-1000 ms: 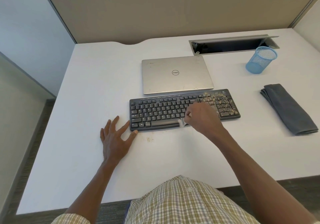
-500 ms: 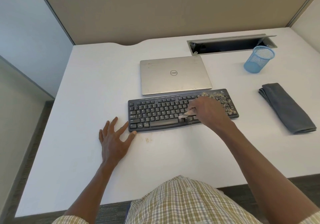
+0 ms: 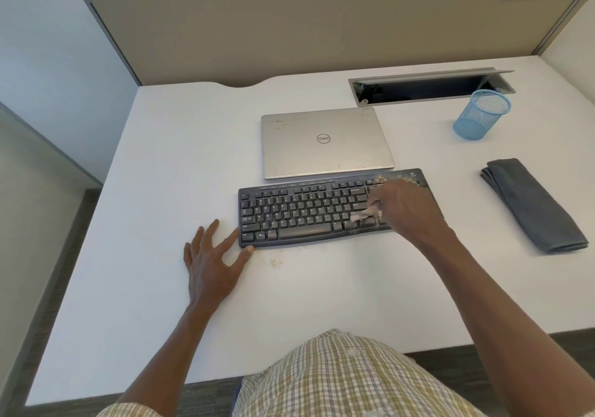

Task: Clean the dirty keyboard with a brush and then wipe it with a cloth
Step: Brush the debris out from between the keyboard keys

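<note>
A black keyboard (image 3: 299, 213) lies in the middle of the white desk, with tan crumbs on its right end and top right corner. My right hand (image 3: 405, 210) is over that right end, shut on a small brush (image 3: 362, 215) whose pale bristles touch the keys near the lower right of the letter block. My left hand (image 3: 214, 259) rests flat on the desk, fingers spread, its thumb against the keyboard's front left corner. A folded grey cloth (image 3: 534, 204) lies on the desk to the right, apart from both hands.
A closed silver laptop (image 3: 325, 143) sits right behind the keyboard. A blue mesh cup (image 3: 481, 114) stands at the back right, by an open cable slot (image 3: 428, 86). A small pile of crumbs (image 3: 276, 262) lies on the desk (image 3: 161, 175) before the keyboard.
My right hand has carried the brush from the keyboard's front edge up and to the right across the keys. My left hand has stayed in place.
</note>
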